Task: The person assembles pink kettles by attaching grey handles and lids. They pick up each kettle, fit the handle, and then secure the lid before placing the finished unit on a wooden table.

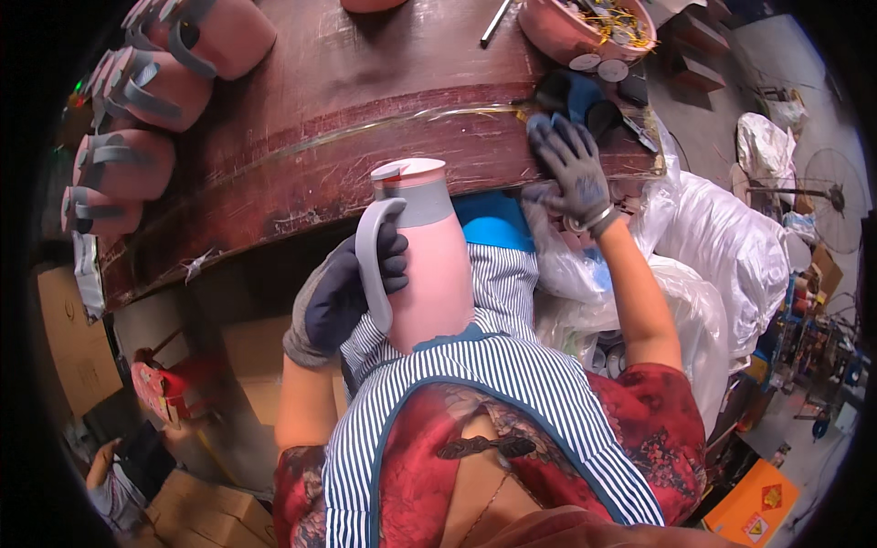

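Observation:
A pink jug [431, 269] with a grey handle and grey collar stands upright close to my body, its top slightly above the table edge. My left hand [343, 297], in a dark-palmed glove, is closed around the jug behind its handle, with the fingertips against the pink side. My right hand [575, 178], in a grey-blue glove, lies stretched out over the table's front edge with its fingers extended and nothing seen in it. Just beyond those fingers sits a black and blue bundle [571, 93], whose kind I cannot make out.
Several pink jugs [142, 164] line the left of the worn dark-red table [365, 78]. At the back right is a pink basin [548, 32] with yellow ties, beside round discs [612, 69]. Plastic bags [722, 228] bulge on the right; cardboard boxes [78, 338] stand left.

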Motion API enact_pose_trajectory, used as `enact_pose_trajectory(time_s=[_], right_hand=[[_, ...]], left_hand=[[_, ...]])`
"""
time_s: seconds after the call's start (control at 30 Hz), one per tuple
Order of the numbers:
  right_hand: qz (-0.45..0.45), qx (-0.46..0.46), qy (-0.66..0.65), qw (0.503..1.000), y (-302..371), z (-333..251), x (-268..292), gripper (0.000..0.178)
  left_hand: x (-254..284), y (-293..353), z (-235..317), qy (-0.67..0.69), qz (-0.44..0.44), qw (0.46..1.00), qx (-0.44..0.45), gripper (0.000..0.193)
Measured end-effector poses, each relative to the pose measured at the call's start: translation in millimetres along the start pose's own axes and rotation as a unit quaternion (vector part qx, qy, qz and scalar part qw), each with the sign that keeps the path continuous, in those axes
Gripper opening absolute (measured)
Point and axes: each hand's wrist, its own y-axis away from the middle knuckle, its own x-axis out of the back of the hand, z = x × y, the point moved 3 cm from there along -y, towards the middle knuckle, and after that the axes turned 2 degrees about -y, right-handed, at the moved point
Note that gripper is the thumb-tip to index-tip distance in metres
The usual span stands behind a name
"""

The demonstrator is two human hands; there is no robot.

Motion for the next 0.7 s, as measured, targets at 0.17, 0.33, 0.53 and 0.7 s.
enact_pose_trajectory(time_s=[0.17,0.33,0.53,0.7], right_hand=[[0.153,0.026,0.035,0.987,14,-40,-3,0.033],[0.196,-0.078,-0.162,0.964,-17,-57,33,0.03],[-0.029,-0.152,-0.331,0.931,-34,-115,83,0.023],[-0.004,-0.139,-0.31,0.94,-46,-150,72,0.028]], left_hand=[[38,-17,12,-0.388,-0.03,0.91,-0.142,0.048],[7,-30,18,-0.524,-0.003,0.828,-0.201,0.053],[9,-41,-1,-0.494,0.032,0.831,-0.253,0.049],[-3,-53,-11,-0.504,0.013,0.814,-0.289,0.054]])
